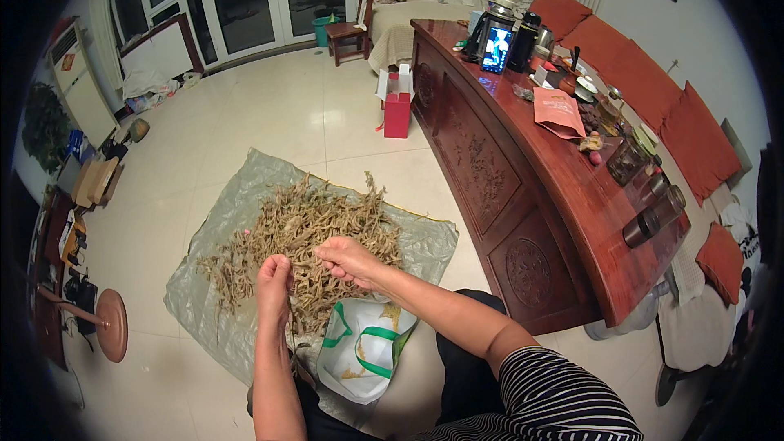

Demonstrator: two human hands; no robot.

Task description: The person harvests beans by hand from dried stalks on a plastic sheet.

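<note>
A broad heap of dried, yellow-brown pod-like plants (318, 214) lies on a grey-green plastic sheet (208, 245) on the floor. Over the heap's near side, my left hand (274, 278) pinches a dried plant stalk (291, 321), which trails down beside the wrist. My right hand (350, 262) is a short way to the right, its thumb and index finger pressed together. Whether anything thin is between those fingertips is too small to tell. Between my legs stands an open white bag (349, 373) with green handles, with small yellowish bits inside.
On the right, a carved red-brown wooden counter (551, 177) bears a lit phone (497, 49), flasks, jars and a pink pouch (557, 111). A red box (397, 113) stands by its far end. A round pedestal base (113, 326) and cardboard box (97, 180) are left.
</note>
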